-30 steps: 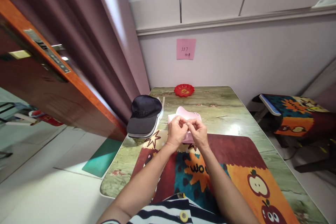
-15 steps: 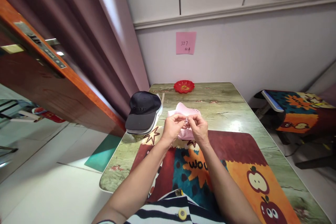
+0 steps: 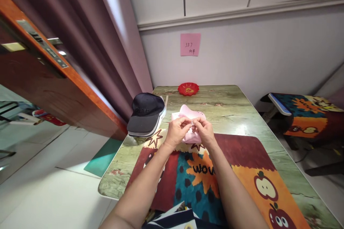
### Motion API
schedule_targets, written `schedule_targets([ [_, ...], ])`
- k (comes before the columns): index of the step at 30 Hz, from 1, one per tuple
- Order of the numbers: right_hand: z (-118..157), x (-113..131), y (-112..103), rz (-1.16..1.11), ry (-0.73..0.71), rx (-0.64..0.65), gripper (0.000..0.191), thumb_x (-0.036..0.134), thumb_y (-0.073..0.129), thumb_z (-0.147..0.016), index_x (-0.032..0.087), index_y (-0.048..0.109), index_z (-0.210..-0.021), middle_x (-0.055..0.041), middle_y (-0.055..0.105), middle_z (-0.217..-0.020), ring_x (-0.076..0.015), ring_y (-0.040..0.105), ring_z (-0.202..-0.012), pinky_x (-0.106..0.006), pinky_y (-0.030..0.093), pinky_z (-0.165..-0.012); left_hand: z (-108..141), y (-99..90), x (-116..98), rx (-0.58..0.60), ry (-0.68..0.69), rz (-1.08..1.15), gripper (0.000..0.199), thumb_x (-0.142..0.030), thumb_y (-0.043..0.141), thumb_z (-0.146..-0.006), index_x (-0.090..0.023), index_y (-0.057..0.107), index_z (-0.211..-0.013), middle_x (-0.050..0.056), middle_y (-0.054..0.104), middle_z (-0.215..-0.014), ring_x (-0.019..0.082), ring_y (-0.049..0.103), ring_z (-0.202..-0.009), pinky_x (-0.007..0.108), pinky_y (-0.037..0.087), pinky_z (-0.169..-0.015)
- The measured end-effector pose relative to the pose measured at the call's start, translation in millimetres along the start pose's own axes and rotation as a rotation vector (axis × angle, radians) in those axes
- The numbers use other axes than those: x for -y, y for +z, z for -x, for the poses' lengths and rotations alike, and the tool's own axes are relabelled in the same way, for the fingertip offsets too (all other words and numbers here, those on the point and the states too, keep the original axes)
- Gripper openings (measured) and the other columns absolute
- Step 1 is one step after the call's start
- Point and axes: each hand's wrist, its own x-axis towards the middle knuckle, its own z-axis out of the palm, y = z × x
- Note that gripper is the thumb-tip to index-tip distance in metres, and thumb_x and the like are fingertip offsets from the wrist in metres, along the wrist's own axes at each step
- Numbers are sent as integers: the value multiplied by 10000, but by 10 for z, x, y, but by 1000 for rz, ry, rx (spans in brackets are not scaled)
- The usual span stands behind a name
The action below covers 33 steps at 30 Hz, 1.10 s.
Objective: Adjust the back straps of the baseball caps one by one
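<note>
A pale pink cap [image 3: 191, 138] lies at the far edge of the patterned mat, its brim [image 3: 185, 109] pointing away from me. Over its near side, the fingertips of my left hand [image 3: 176, 131] and my right hand [image 3: 205, 131] meet in a pinch. Between them shows a small whitish piece [image 3: 192, 123], too small to make out; it seems to belong to the cap. My fingers and thumbs hide part of the cap. To the left sits a stack of caps, a black cap [image 3: 145, 112] on top of lighter ones.
A red scalloped dish [image 3: 188, 89] stands at the back of the wood-patterned table [image 3: 228, 103]. The colourful mat [image 3: 242, 150] covers its near part. A pink note [image 3: 190, 44] is stuck on the wall. Left are a curtain and an orange-edged door [image 3: 88, 93]; right, another covered table [image 3: 309, 111].
My hands stay over the pink cap, fingertips shifting slightly, and the whitish piece now shows upright between them. The view has moved a little. The other things lie as before.
</note>
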Motion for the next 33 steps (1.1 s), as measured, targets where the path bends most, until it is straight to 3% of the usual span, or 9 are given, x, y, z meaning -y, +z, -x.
schedule_targets([
  [4,19,-16,-15,-63,40,-11,290,443,762,-786,191,634,-722,34,596,-563,-99,509,-501,-238,429,-539,29,-15,26,-47,177,-221,145,-202,687,-836,-192,749,-967,53,694,-899,144,642,-756,246,529,-665],
  [7,34,-15,-42,-58,61,-20,315,464,772,-765,189,627,-715,31,599,-559,-98,501,-486,-234,421,-514,30,-29,15,-2,236,-253,163,-206,670,-855,-203,746,-999,71,684,-999,154,644,-826,253,527,-688],
  [10,49,-4,-72,-46,63,-5,334,482,778,-751,183,634,-714,29,598,-566,-93,493,-481,-227,413,-495,18,-49,1,64,221,-221,171,-202,671,-847,-201,737,-1005,76,707,-1044,176,660,-903,270,531,-750],
  [13,58,-11,-91,-31,59,4,345,497,780,-745,181,645,-728,24,608,-583,-95,501,-487,-226,419,-492,32,-44,14,100,170,-225,176,-222,657,-865,-198,724,-1026,54,727,-942,169,662,-826,274,520,-744],
  [19,99,-25,-83,-4,47,7,368,529,783,-743,184,655,-759,11,634,-627,-108,527,-523,-233,441,-511,144,42,85,-9,232,-281,194,-171,601,-891,-200,712,-1048,69,706,-1001,198,646,-970,325,499,-894],
  [28,184,125,-84,89,-26,66,341,504,775,-773,187,652,-797,25,627,-623,-105,529,-535,-237,446,-558,229,38,-2,-51,216,-239,157,-207,606,-906,-187,697,-1033,52,638,-936,159,619,-848,259,506,-742],
  [33,190,95,-77,100,-27,6,344,521,725,-810,192,627,-782,40,585,-566,-111,525,-490,-247,457,-544,237,68,-8,-38,247,-256,158,-200,612,-906,-186,696,-1039,47,633,-930,138,604,-752,257,506,-701],
])
